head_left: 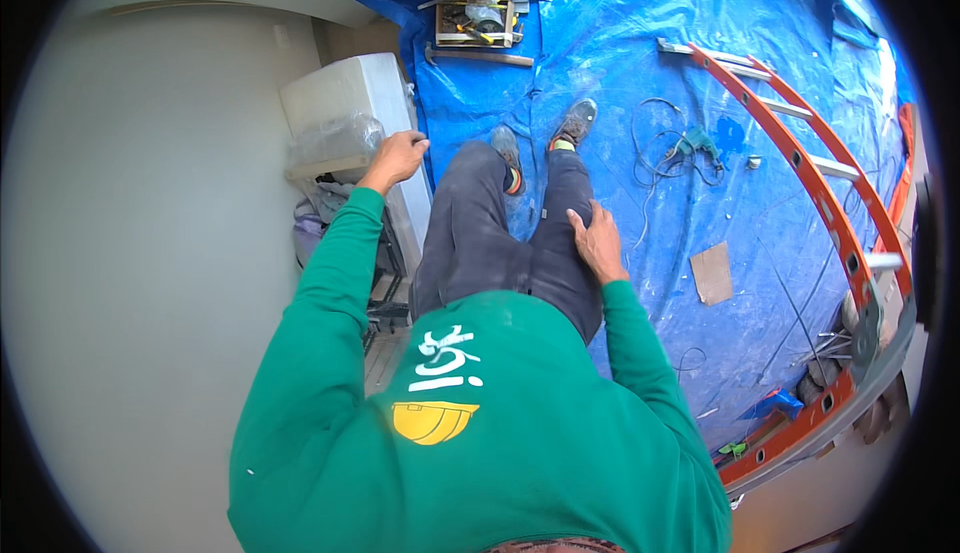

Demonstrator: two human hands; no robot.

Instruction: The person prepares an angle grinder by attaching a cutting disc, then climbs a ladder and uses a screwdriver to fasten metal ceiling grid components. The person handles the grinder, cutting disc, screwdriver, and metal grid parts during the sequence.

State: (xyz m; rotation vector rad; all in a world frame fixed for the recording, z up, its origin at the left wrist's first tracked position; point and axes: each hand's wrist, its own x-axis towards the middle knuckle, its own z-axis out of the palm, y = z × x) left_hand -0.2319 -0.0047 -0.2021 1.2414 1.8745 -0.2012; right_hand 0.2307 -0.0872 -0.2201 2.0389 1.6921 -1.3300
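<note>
My left hand [398,159] is in front of a white box-like unit [345,88] with clear plastic on it. Its fingers are bent and drawn together, and whatever may be between the fingertips is too small to make out. Beside my right thigh, my right hand [598,243] hangs with thumb and fingers apart, nothing in it. I wear dark trousers [470,223] and shoes, one foot ahead of the other on a blue tarp [600,63].
An orange ladder [800,158] curves along the right side. A green corded power tool [697,143] lies on the tarp near a piece of cardboard [712,274]. Ahead are a wooden toolbox [478,41] and a hammer [480,57]. A pale wall [150,253] fills the left.
</note>
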